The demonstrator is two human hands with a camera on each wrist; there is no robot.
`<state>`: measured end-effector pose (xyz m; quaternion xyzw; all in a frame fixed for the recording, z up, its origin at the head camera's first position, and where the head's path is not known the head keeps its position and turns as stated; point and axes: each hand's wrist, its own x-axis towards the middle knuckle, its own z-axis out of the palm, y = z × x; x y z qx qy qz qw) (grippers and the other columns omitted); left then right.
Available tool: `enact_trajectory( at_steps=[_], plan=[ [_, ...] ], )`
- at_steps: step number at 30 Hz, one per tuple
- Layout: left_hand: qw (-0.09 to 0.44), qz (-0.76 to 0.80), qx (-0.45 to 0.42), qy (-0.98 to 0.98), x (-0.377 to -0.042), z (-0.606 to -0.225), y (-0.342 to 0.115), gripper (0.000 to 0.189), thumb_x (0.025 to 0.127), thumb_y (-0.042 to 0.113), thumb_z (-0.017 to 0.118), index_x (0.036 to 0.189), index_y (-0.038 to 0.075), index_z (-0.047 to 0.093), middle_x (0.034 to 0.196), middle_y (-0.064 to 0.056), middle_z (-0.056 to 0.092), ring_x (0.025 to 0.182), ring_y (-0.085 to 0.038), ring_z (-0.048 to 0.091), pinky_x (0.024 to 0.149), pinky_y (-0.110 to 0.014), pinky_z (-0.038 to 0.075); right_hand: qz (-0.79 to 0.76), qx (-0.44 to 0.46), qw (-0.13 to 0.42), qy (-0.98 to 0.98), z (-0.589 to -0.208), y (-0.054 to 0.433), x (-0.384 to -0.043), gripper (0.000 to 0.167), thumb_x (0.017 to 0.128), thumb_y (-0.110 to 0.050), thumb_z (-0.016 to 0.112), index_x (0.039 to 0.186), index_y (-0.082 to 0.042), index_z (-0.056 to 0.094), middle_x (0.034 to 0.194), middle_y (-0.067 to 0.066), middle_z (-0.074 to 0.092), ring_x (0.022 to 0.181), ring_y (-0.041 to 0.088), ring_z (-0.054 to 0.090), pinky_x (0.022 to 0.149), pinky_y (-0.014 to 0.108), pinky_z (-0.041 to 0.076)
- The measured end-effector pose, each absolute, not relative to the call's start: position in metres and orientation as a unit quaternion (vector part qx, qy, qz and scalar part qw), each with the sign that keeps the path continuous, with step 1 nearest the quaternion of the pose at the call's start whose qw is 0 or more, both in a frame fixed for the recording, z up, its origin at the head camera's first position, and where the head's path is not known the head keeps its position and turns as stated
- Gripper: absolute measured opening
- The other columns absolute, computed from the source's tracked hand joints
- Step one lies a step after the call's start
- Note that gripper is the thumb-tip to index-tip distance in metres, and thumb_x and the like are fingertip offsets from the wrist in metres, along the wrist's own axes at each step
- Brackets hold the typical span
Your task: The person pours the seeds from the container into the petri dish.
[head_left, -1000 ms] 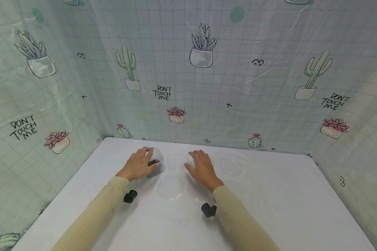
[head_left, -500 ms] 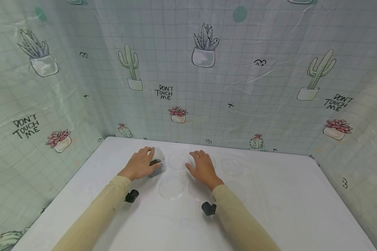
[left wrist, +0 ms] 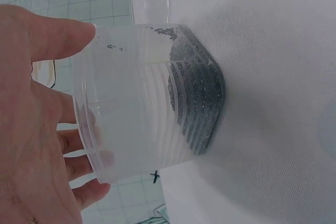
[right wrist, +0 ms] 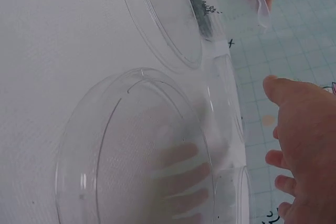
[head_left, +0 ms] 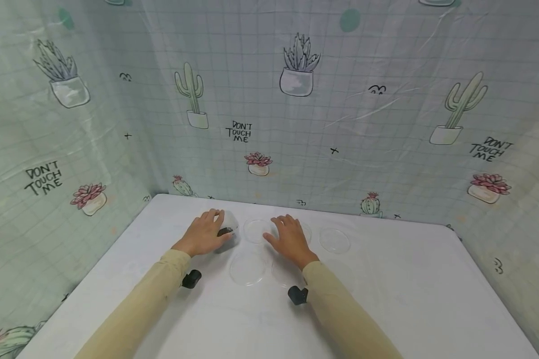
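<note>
My left hand (head_left: 203,234) grips a clear plastic tub (left wrist: 121,87) by its rim, with the thumb on one side and the other fingers on the far side. Dark granules (left wrist: 197,98) lie at the bottom of the tub, which is close over the white table. My right hand (head_left: 291,240) hovers over several clear round petri dishes, its fingers spread and loosely bent around nothing. One dish (right wrist: 84,179) lies below it in the right wrist view, with a reflection of fingers in the plastic. Another dish (head_left: 247,268) sits on the table between the two forearms.
A clear dish (head_left: 335,240) lies to the right of my right hand, and another (head_left: 257,232) lies between the hands. The white table (head_left: 408,294) extends to the right. A curtain (head_left: 341,114) printed with cacti stands behind and along the sides.
The head view has turned slightly left, so the scene sits a little further right. Both hands and the tub keep nearly the same places over the table.
</note>
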<state>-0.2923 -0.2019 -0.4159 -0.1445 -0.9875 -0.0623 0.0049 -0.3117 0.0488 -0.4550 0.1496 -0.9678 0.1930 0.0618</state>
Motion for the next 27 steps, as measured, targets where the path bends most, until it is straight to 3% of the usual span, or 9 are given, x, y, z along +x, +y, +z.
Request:
enact_trajectory(
  at_steps=[14, 27],
  plan=[
    [0.012, -0.055, -0.147, -0.987, -0.294, -0.418, -0.203, 0.077, 0.096, 0.048, 0.05, 0.149, -0.003, 0.029, 0.148, -0.023, 0.034, 0.136, -0.04, 0.036, 0.106, -0.057, 0.037, 0.148, 0.156, 0.034, -0.976, -0.455, 0.043, -0.322, 0.078, 0.084, -0.063, 0.06, 0.142, -0.011, 0.048, 0.146, 0.012, 0.048, 0.145, 0.034, 0.031, 0.122, 0.053, 0.017],
    [0.009, -0.053, -0.145, -0.988, -0.296, -0.421, -0.202, 0.077, 0.096, 0.048, 0.05, 0.15, -0.002, 0.029, 0.149, -0.023, 0.033, 0.137, -0.039, 0.035, 0.108, -0.056, 0.036, 0.121, 0.159, 0.029, -0.979, -0.464, 0.038, -0.333, 0.079, 0.084, -0.064, 0.059, 0.141, -0.01, 0.049, 0.144, 0.013, 0.05, 0.144, 0.034, 0.032, 0.122, 0.054, 0.017]
  ],
)
